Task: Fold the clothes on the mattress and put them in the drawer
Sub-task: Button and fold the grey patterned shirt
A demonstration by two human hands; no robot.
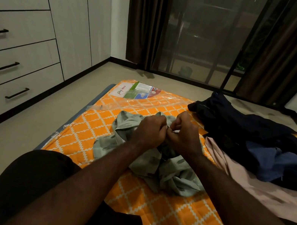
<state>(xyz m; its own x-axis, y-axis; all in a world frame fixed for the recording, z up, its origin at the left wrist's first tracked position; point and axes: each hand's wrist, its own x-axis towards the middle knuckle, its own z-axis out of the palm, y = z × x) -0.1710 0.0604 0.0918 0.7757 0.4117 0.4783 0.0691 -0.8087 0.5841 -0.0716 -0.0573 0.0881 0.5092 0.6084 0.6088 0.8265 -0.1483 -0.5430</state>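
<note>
- As both fists meet over a crumpled pale green garment (pixel 172 173), a person works at its upper edge on an orange lattice-print mattress (pixel 164 223) laid on the floor.
- The left hand (pixel 149 130) is clenched, knuckles up, its fingers curled tightly round a bunch of the green cloth.
- The right hand (pixel 185 132) sits just beside it, touching it, with the fingers (pixel 177 126) bent in and pinching the same fold of fabric; what lies between the fingertips is too small to make out.
- The rest of the green garment spreads loose and unfolded beneath both forearms, near the mattress's middle.
- To the right, a heap of dark navy clothes (pixel 238 131) lies on the mattress with a blue piece (pixel 283 160) against it, both overlapping a pale pink cloth (pixel 249 184).
- Clear plastic wrap with a printed label (pixel 137 91) covers the mattress's far corner.
- Along the left wall, well apart from the clothes, three drawers (pixel 13 68) with dark bar handles stand closed.
- Brown curtains (pixel 143 23) frame a dark glass door (pixel 202 33) beyond.
</note>
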